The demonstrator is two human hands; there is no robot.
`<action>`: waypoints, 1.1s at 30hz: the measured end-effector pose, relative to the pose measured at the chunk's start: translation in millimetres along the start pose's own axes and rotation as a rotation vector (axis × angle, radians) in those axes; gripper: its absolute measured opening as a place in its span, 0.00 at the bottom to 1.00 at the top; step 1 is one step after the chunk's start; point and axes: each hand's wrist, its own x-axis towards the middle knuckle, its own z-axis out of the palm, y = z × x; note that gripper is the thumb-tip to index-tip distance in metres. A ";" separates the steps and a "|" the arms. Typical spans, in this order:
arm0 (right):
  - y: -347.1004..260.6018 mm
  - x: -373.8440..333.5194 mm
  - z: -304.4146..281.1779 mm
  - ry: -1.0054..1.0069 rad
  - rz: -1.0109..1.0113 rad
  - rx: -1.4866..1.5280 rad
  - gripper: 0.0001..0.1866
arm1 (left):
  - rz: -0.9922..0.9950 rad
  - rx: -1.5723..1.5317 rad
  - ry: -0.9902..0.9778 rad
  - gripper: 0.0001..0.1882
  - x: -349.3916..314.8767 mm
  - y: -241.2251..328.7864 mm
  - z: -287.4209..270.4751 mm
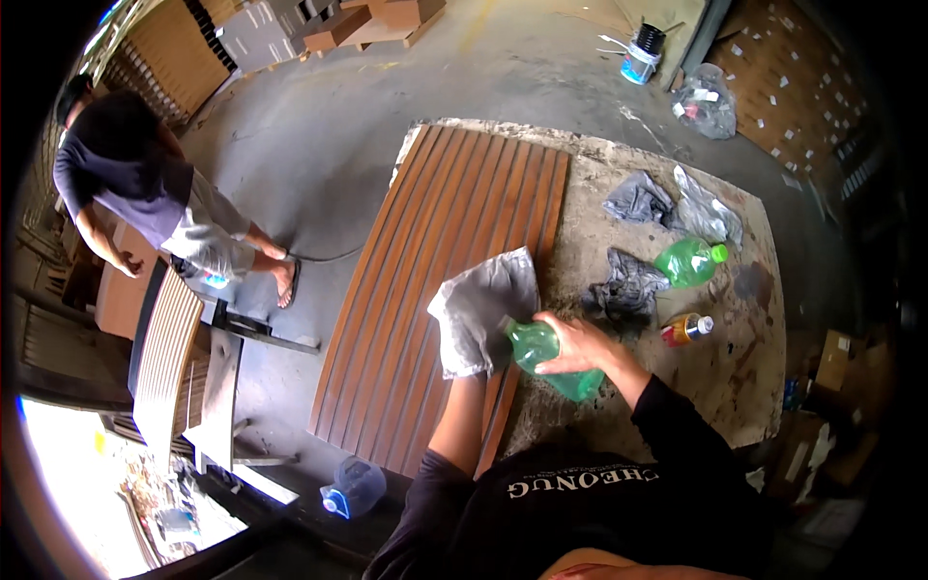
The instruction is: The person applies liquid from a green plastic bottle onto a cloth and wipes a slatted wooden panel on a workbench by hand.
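- R hand (577, 345) grasps green btl (534, 345), neck at grey cloth (483, 307); cloth covers L hand, so L grip cannot be told.
- Cloth is above slatted panel (445, 232), on left side of surface (588, 208).
- Better to tilt btl gently, wet cloth evenly, w/o drips.
- On surface's right half: 2nd btl (687, 262), small btl (682, 331), dark rag (623, 285); rag is nearest R hand, may obstruct.

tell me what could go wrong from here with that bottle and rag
The green bottle in the right hand is tilted with its neck at the grey rag; any liquid might run past the cloth onto the slatted wooden panel and settle in its grooves. The small amber bottle sits near the right forearm, so a careless sweep could knock it.
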 end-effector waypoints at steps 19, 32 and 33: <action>-29.7 26.3 -54.3 -0.085 0.151 -0.282 0.44 | -0.192 -0.058 -0.183 0.35 8.4 4.6 -34.8; 103.8 3.3 -44.6 1.122 -0.184 0.263 0.50 | -0.367 -1.419 0.246 0.39 -1.9 -10.5 -40.5; 113.5 5.0 -44.5 1.198 -0.227 0.349 0.49 | -0.518 -1.685 0.267 0.37 -4.2 -9.7 -59.4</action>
